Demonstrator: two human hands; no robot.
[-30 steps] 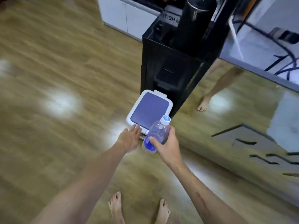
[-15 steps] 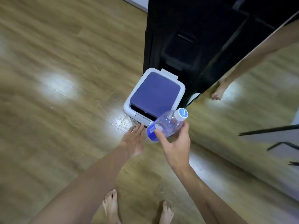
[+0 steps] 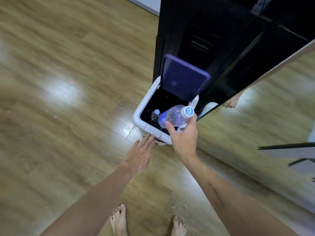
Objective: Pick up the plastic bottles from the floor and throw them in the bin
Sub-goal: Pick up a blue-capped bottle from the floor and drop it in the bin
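A white bin (image 3: 139, 114) stands on the wooden floor with its dark blue lid (image 3: 185, 77) raised. My right hand (image 3: 185, 138) grips a clear plastic bottle (image 3: 173, 115) with a blue label and white cap, held tilted over the bin's open mouth. Inside the dark bin lies another bottle (image 3: 155, 114), its cap showing. My left hand (image 3: 140, 154) is flat with fingers extended, the fingertips touching the push button (image 3: 153, 131) on the bin's front rim.
A tall black appliance (image 3: 213, 40) stands right behind the bin. To the right a mirror (image 3: 264, 116) leans along the wall, reflecting a foot. My bare feet (image 3: 119, 220) are on the wooden floor (image 3: 68, 99) below the hands.
The bin's lid has swung from shut to fully raised. My right hand has carried the bottle forward over the opening. The camera has moved closer to the bin.
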